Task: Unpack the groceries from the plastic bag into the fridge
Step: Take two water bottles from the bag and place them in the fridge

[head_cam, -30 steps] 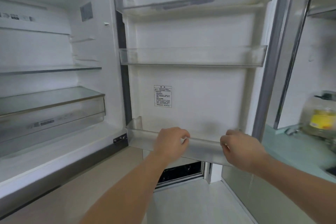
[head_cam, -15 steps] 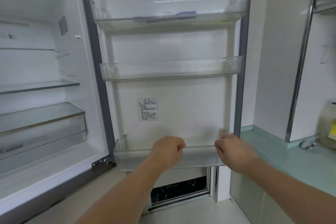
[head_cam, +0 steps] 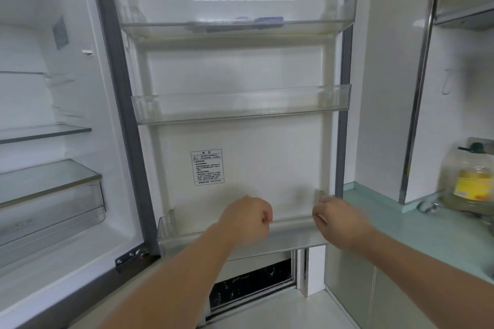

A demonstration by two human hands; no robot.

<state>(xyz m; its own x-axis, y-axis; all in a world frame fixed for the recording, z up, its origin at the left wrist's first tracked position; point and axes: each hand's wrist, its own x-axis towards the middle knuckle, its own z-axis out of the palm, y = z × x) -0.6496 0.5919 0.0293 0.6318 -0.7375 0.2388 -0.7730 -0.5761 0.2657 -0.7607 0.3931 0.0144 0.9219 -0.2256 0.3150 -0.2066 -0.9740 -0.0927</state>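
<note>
The fridge stands open, its door point(head_cam: 240, 163) swung out in front of me. My left hand point(head_cam: 247, 220) and my right hand point(head_cam: 338, 222) both grip the front rim of the clear bottom door bin point(head_cam: 187, 230), left hand near its middle, right hand at its right end. Above it sit a clear middle door bin point(head_cam: 240, 105) and a top door bin point(head_cam: 235, 12) holding a flat purple item point(head_cam: 270, 20). No plastic bag or groceries are in view.
The fridge interior at the left has glass shelves point(head_cam: 45, 132) and a clear drawer point(head_cam: 50, 203). A pale green counter point(head_cam: 401, 227) lies at the right with a large oil bottle point(head_cam: 469, 179). Tall white cabinets point(head_cam: 387, 75) stand beside the door.
The view has shifted so the door sits more centred and the oil bottle is back in sight. Both hands stay clamped on the bottom door bin's rim.
</note>
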